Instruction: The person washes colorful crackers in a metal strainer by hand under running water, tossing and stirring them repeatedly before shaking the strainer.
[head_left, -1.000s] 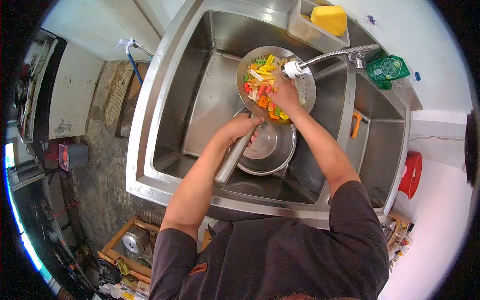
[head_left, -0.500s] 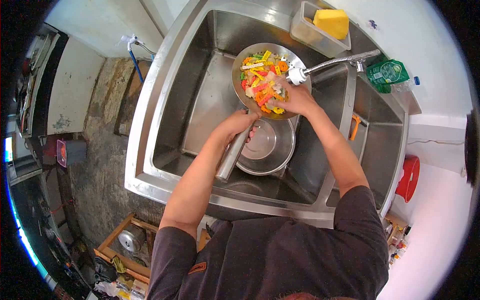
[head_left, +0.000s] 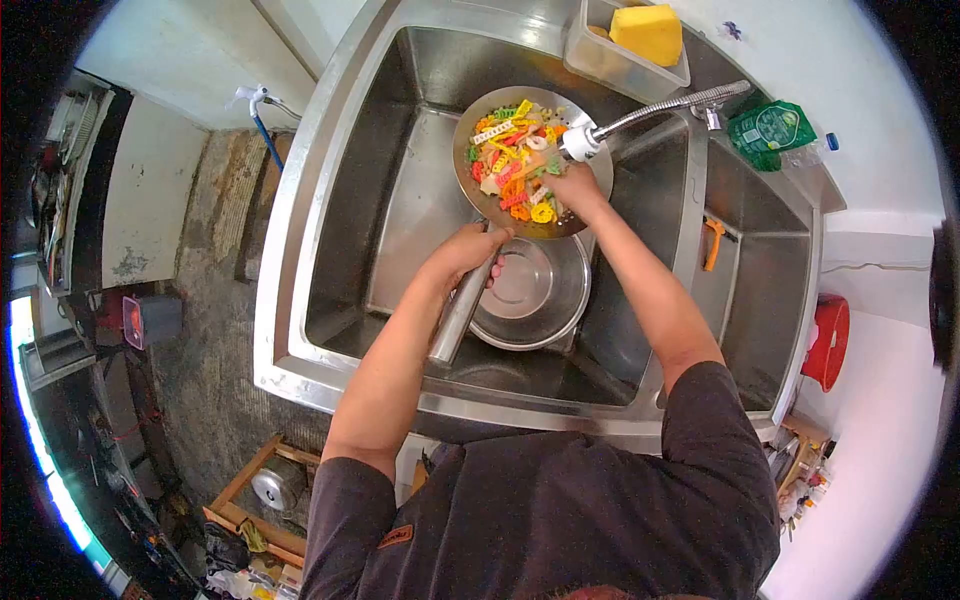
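My left hand (head_left: 472, 252) is wrapped round the thick metal handle of a round steel strainer (head_left: 560, 229), close to where the handle meets the pan. Inside the strainer lies a heap of colourful snack pieces (head_left: 507, 145), yellow, orange, red, green and white, some ladder-shaped and some wheel-shaped. My right hand (head_left: 578, 190) reaches into the right side of the heap with its fingers curled among the pieces; the fingertips are partly hidden. Just above that hand is the white nozzle (head_left: 583, 144) of the tap. A steel bowl (head_left: 540, 318) sits in the sink below, partly covered by the strainer.
The steel sink (head_left: 400, 290) surrounds the work, with a smaller basin on the right holding an orange-handled tool (head_left: 712, 245). A flexible tap neck (head_left: 680, 103) crosses from the right. A plastic tub (head_left: 600, 65) with a yellow sponge (head_left: 647, 35) and a green bottle (head_left: 768, 130) stand along the wall side.
My right hand has gone from spread over the pieces to curled at the heap's right side, and the pieces have shifted. My left hand keeps its hold. The view has moved slightly.
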